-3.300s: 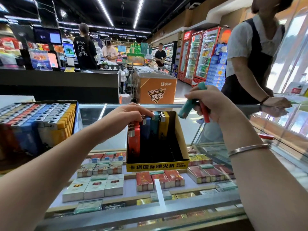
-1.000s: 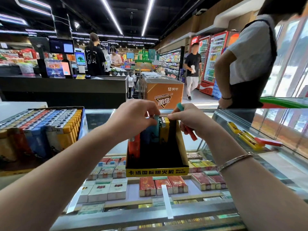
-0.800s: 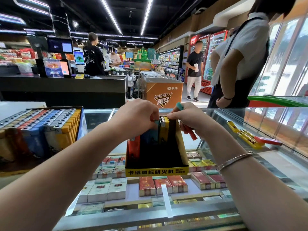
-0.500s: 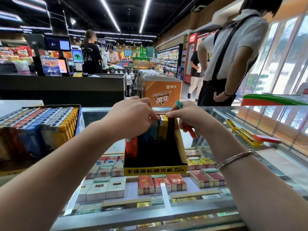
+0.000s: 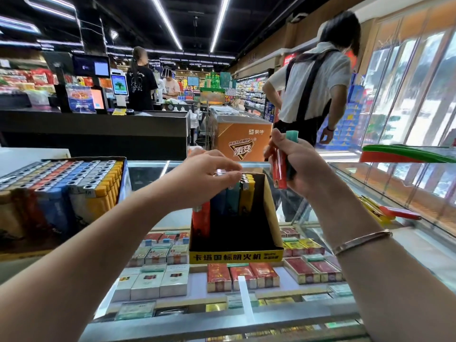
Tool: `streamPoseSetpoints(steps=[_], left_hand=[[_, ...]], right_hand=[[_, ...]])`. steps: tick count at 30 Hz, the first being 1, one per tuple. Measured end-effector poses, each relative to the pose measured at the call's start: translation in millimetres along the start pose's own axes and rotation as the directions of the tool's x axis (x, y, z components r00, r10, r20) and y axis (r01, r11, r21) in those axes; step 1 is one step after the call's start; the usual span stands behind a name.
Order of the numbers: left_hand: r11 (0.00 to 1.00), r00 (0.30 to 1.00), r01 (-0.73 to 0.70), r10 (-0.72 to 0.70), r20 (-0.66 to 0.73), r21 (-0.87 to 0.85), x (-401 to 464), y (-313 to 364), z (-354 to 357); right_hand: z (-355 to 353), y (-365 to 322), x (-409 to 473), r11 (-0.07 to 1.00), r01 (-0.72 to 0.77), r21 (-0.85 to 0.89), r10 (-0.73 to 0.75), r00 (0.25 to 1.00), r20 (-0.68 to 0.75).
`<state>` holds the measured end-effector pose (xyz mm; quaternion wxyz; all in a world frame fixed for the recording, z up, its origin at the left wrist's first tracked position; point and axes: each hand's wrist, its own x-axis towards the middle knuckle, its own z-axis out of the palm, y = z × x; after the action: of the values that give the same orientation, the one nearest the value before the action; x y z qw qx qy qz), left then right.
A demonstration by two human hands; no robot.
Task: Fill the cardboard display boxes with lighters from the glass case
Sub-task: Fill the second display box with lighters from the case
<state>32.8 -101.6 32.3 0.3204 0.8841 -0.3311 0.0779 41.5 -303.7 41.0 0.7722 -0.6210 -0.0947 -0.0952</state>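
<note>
**Lighters going into a display box on the glass bench**

Lighters (image 5: 232,201) are standing upright at the far end of the cardboard display box (image 5: 235,255), which is sitting on the glass bench (image 5: 153,169). The left hand (image 5: 204,171) is hovering over their metal tops, fingers curled down onto them. Just right of it, the right hand (image 5: 296,164) is gripping a red lighter (image 5: 279,169) and a teal lighter (image 5: 292,135) together, raised above the box. Left of the left hand, a full box (image 5: 61,188) of lighters is resting on the bench. Cigarette packs (image 5: 244,277) are lying under the glass. Beyond both hands, a shop aisle is running back under ceiling strip lights, with a person in a white shirt (image 5: 313,95) standing near the right hand.
</note>
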Motion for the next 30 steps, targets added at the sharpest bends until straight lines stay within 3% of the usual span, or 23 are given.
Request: streamPoseSetpoints(steps=[7, 15, 19, 22, 26, 30], left_hand=[[0.987, 0.975, -0.149, 0.136, -0.177, -0.057, -6.4, 16.9, 2.3], [0.959, 0.897, -0.271, 0.219, -0.383, -0.087, -8.1, 22.9, 1.3], [0.961, 0.874, -0.253, 0.175, -0.454, -0.116, -9.1, 22.2, -6.5], [0.965, 0.916, -0.183, 0.098, -0.390, -0.186, -10.2, 19.2, -17.2], [0.957, 0.988, -0.091, 0.051, -0.148, -0.275, -16.6, 14.1, -33.9], [0.965, 1.000, -0.011, 0.014, 0.007, -0.262, -26.3, 10.5, -39.2]], right_hand=[[17.6, 2.8, -5.0, 0.989, 0.111, 0.102, -0.126, 0.980, 0.153], [18.4, 4.8, -5.1, 0.993, 0.076, 0.089, -0.084, 0.992, 0.092], [17.8, 6.2, -4.7, 0.999, 0.039, 0.028, -0.042, 0.993, 0.107], [15.2, 7.2, -3.9, 0.994, 0.064, -0.087, -0.059, 0.997, 0.054], [9.3, 7.9, -1.0, 0.984, 0.038, -0.175, -0.041, 0.999, -0.011], [8.5, 9.4, -0.4, 0.975, 0.023, -0.219, -0.027, 1.000, -0.015]])
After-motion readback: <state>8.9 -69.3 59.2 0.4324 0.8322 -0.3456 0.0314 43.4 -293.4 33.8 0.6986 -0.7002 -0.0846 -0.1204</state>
